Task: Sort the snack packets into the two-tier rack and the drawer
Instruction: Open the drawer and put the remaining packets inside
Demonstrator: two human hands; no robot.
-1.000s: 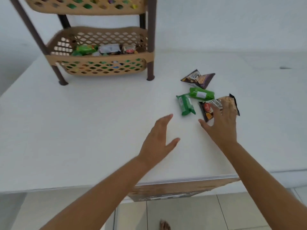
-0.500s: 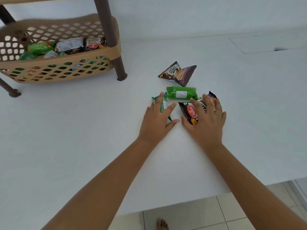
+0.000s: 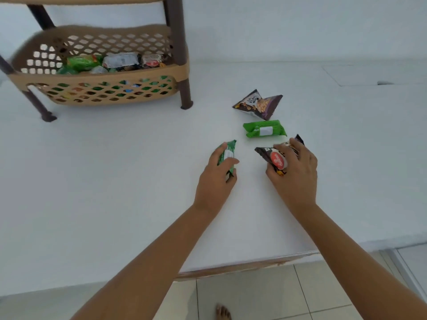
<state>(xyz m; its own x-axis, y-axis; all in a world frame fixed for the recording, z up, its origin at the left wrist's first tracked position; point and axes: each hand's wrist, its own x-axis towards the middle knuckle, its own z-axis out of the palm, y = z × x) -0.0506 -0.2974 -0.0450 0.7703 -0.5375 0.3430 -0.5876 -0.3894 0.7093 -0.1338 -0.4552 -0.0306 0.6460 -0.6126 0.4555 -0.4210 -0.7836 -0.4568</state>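
We see the left hand point(image 3: 216, 179) with its grip closed around a narrow green packet point(image 3: 227, 153), thumb across the wrapper. The right hand point(image 3: 294, 168) has its grip wrapped over a dark packet with a red round label point(image 3: 273, 158). Just beyond them a second green packet point(image 3: 264, 128) and a dark triangular packet point(image 3: 257, 107) lie on the white surface point(image 3: 115, 181). At the far left stands the rack point(image 3: 97, 88), its lower basket holding several packets.
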